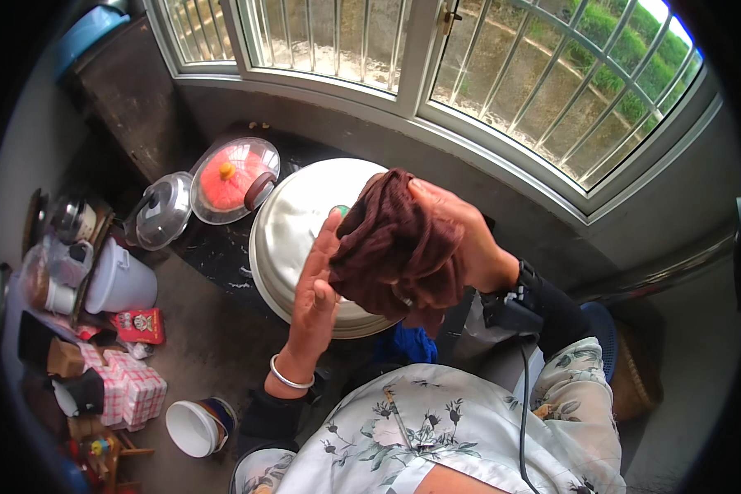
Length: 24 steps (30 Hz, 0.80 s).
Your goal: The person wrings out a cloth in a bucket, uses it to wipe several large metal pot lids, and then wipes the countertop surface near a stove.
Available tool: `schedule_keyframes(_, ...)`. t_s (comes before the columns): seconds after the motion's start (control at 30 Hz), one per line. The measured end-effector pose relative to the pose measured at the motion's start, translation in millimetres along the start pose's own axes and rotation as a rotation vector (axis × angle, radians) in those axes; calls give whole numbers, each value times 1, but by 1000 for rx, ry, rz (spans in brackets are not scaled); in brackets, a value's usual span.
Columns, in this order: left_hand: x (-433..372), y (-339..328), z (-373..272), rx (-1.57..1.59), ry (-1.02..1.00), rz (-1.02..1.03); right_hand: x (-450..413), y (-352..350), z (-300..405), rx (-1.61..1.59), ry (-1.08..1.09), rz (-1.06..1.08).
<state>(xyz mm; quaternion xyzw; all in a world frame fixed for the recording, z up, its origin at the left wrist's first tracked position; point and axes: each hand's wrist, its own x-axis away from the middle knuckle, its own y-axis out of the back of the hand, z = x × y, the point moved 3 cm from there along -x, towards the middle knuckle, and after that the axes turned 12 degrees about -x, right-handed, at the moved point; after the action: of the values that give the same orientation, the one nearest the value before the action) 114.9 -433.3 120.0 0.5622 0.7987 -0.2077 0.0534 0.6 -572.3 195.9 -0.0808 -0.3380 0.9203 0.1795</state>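
Note:
A bunched dark brown cloth (401,253) is held up in front of me, with my right hand (463,234) closed around its right side. My left hand (318,272) is upright at the cloth's left edge, fingers stretched out flat and not wrapped around it. Whether its palm presses on the cloth is hard to see. Below both hands is a large round silver metal lid (290,216), partly covered by the cloth and my hands. A bit of a green knob (343,210) shows at its middle.
On the black marbled counter (216,253) are a clear lid over something red (227,179) and a glass pot lid (163,210). A barred window (407,105) runs behind. To the left stand a white bucket (120,278), a red packet (139,326) and an open tub (194,429).

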Motion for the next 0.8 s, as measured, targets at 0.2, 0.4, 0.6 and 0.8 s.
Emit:
schedule_keyframes(0.2, 44, 16, 2, 216, 211, -243, -6, -25, -75, 1077, 380, 421)
schedule_keyframes(0.4, 81, 103, -16, 31, 254, -687, -37, 41, -54, 1350, 474, -35)
schedule_keyframes(0.6, 6, 124, -11, -784, 160, -466, -64, 98, -79, 1686, 376, 40)
schedule_keyframes(0.8, -65, 82, 6, -1523, 17, 0, -61, 90, -83, 1746, 307, 59)
